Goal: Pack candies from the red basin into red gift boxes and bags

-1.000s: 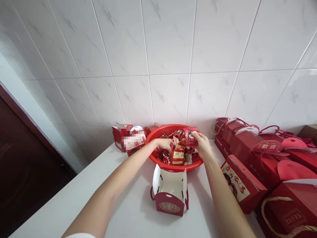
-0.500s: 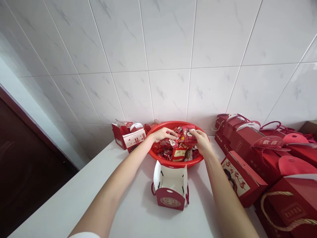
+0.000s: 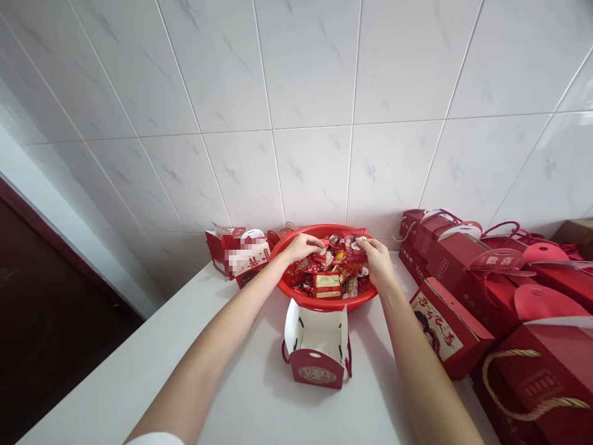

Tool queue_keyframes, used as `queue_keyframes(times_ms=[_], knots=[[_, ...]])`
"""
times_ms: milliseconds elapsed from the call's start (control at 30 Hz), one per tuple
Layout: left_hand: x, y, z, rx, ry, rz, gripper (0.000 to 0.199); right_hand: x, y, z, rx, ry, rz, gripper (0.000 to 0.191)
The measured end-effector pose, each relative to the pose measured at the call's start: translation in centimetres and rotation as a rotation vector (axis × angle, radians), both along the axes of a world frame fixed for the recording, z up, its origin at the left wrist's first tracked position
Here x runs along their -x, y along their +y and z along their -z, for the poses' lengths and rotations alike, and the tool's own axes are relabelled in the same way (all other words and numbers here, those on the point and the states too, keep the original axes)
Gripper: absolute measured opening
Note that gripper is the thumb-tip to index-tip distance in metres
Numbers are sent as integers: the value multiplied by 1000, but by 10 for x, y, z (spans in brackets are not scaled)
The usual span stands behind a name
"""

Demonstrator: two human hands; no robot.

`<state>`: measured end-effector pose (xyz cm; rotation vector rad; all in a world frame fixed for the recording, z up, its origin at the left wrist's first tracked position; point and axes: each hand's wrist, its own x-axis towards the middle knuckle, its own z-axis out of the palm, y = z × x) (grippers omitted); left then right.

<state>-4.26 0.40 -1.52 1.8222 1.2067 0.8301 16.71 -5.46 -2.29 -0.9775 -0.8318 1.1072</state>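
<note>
A red plastic basin (image 3: pixel 351 304) holds a heap of candies (image 3: pixel 340 272) in shiny red wrappers. Over its left part, my left hand (image 3: pixel 302 247) has its fingers pinched at a small red wrapped candy (image 3: pixel 324 253), partly hidden by the fingertips. At the right rim, my right hand (image 3: pixel 377 259) grips a red candy packet (image 3: pixel 356 245) between thumb and fingers. In front of the basin, between my forearms, stands a small red gift box (image 3: pixel 317 368) with a white inside, its top open and a red cord handle hanging at each side.
Many red gift boxes (image 3: pixel 482 278) with rope handles crowd the right side. Several smaller red and white boxes (image 3: pixel 250 259) stand left of the basin. All rest on a white table (image 3: pixel 241 395) against a tiled wall (image 3: pixel 315 167).
My left hand has drawn slightly left and up from the middle of the heap. My right hand keeps the packet at the right side. The open box has not moved.
</note>
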Motion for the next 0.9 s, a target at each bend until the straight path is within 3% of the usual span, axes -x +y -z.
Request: queue_keyframes(times_ms=[100, 200, 267, 433, 567, 633, 733, 900], knots=[[-8, -2, -3, -57, 222, 91, 12, -1, 1, 1, -11, 31, 19, 34], [-26, -9, -7, -14, 432, 217, 11, -1, 2, 2, -11, 27, 17, 32], [-39, -14, -9, 11, 505, 229, 14, -1, 2, 2, -12, 35, 16, 30], [-53, -11, -13, 19, 387, 11, 19, -2, 3, 1, -23, 122, 62, 28], [-33, 7, -21, -79, 314, -254, 41, -3, 4, -1, -22, 182, 78, 28], [-20, 13, -25, -78, 309, -336, 42, -3, 4, -1, -18, 184, 73, 27], [-7, 13, -28, -27, 290, -334, 31, -3, 4, 0, -12, 188, 66, 28], [-4, 1, -26, 80, 160, -176, 10, -3, 3, -1, -8, 187, 51, 29]])
